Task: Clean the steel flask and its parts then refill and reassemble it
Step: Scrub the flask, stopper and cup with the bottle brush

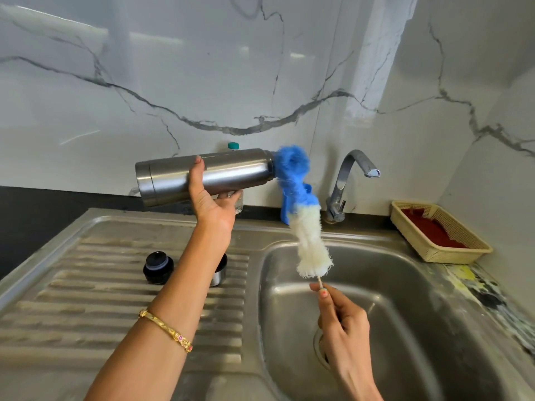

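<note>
From the head view, the left hand (212,202) cradles the steel flask (202,175) from below, thumb curled up over its side and fingers wrapped underneath, holding it nearly on its side above the back edge of the sink basin (405,314), mouth turned toward the tap (351,180). The flask's inside cannot be seen. The blue tip of the bottle brush (301,209) is bent against the flask's mouth, and its white bristles slant down over the basin. The right hand (343,322) pinches the brush's thin handle between thumb and curled fingers, above the basin's drain. Left of the basin, on the ribbed drainboard (86,285), sit the black stopper (158,267) and the steel cap (220,273), partly hidden by the left forearm. Right of the basin, a cream basket (440,233) holds something dark red.
</note>
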